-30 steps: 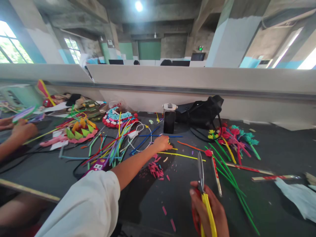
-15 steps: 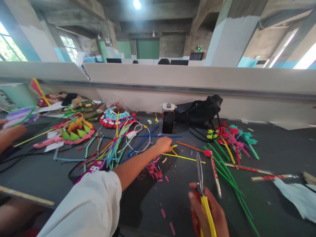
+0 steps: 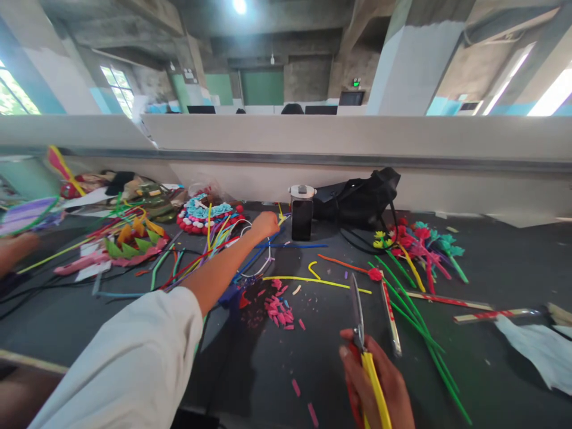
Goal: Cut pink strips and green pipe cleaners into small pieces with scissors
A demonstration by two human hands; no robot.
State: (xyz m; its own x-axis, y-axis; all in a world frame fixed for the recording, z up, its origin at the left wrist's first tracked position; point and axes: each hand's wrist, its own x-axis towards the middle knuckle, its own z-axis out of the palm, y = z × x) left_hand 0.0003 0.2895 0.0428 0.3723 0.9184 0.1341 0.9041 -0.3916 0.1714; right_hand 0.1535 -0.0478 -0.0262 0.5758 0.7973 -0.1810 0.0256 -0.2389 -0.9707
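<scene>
My right hand (image 3: 379, 381) grips a pair of scissors (image 3: 358, 307) with red and yellow handles, blades nearly together and pointing away from me. At the far side of the table my left hand (image 3: 266, 226) is closed, fingertips beside a small yellow piece (image 3: 281, 219); whether it pinches anything is hidden. A short curved yellow pipe cleaner (image 3: 313, 270) lies by a long straight yellow pipe cleaner (image 3: 333, 284). Closer to me are pink cut bits (image 3: 277, 313). Right of the scissors an orange stem (image 3: 342, 262) ends in a red fuzzy ball (image 3: 375, 274).
Green pipe cleaners (image 3: 422, 330) and a bunch of fuzzy flowers (image 3: 424, 244) lie to the right. A lidded jar with a phone (image 3: 302, 220) and a black bag (image 3: 361, 199) stand at the back. Mixed pipe cleaners and another person's hand (image 3: 20, 247) are left.
My left hand has moved away and to the left, from the curved yellow pipe cleaner to near the small yellow piece. The curved one now lies on the table. My right hand keeps the scissors.
</scene>
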